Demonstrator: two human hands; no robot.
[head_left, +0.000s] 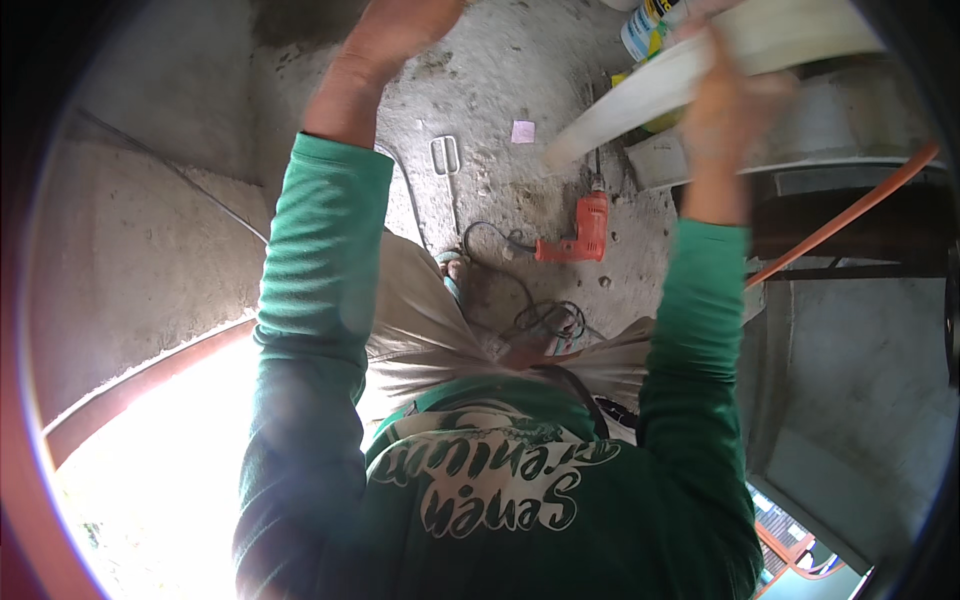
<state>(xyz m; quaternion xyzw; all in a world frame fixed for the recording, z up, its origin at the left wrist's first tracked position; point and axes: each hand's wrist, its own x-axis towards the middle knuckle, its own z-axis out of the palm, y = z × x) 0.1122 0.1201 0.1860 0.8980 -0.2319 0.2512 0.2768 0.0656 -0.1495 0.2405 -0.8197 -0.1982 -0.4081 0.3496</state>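
Note:
My left hand (412,22) reaches to the top edge, where its fingers are cut off from sight. My right hand (732,105) is raised at the upper right, in front of a long pale strip (640,100) that slants down to the left. Motion smears its fingers, so whether they grip the strip cannot be made out. Below the strip a red power drill (580,235) lies on the concrete floor. Left of the drill is a thin metal rod with a loop handle (445,155).
A dark cord (515,275) coils by my feet. A pink paper square (522,131) lies on the floor. A white container (640,35) stands at the upper right. An orange pole (850,210) slants at the right. Grey concrete walls (150,250) rise on the left.

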